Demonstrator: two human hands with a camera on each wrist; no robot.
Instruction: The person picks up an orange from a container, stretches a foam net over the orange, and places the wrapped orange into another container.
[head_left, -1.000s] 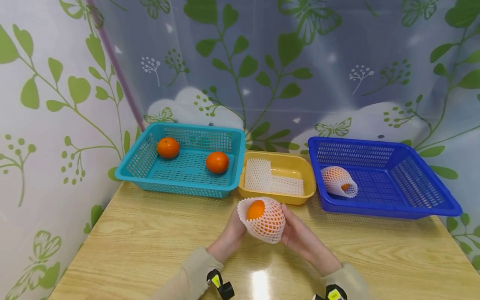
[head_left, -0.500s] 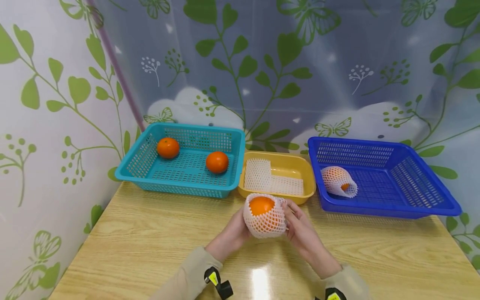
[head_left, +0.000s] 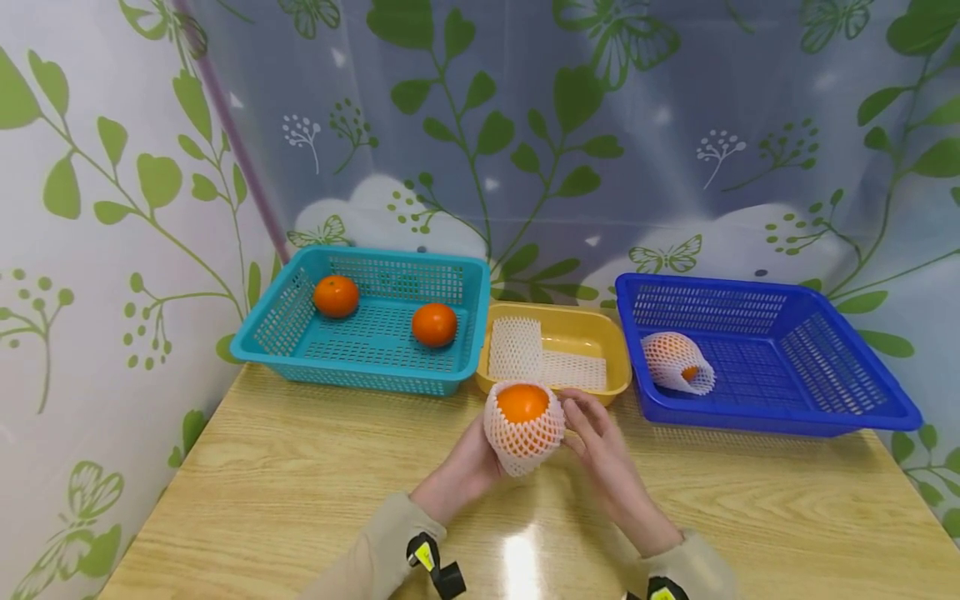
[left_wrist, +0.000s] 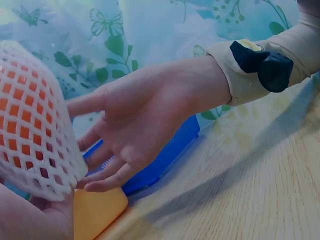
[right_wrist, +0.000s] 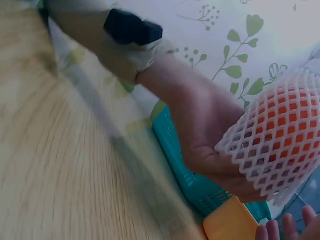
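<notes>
In the head view an orange (head_left: 522, 403) sits in a white foam net sleeve (head_left: 521, 444), its bare top showing through the sleeve's opening. My left hand (head_left: 467, 468) holds this netted orange from the left, over the table's middle. The right wrist view shows the left hand (right_wrist: 202, 125) curved against the net, most of its fingers hidden behind it. On the other side, my right hand (head_left: 606, 471) is beside the net. Its fingers look loosely extended in the left wrist view, with the fingertips (left_wrist: 90, 186) close to the net's edge; contact is unclear.
A teal basket (head_left: 360, 372) with two bare oranges (head_left: 336, 297) stands at the back left. Behind the hands, a yellow tray (head_left: 577, 321) holds flat foam nets (head_left: 516, 350). The blue basket (head_left: 780, 421) at right contains one netted orange (head_left: 675, 362).
The netted orange has turned in the hands so its opening faces more upward, and its narrow end points down. My right hand has loosened from the net and shifted slightly right.
</notes>
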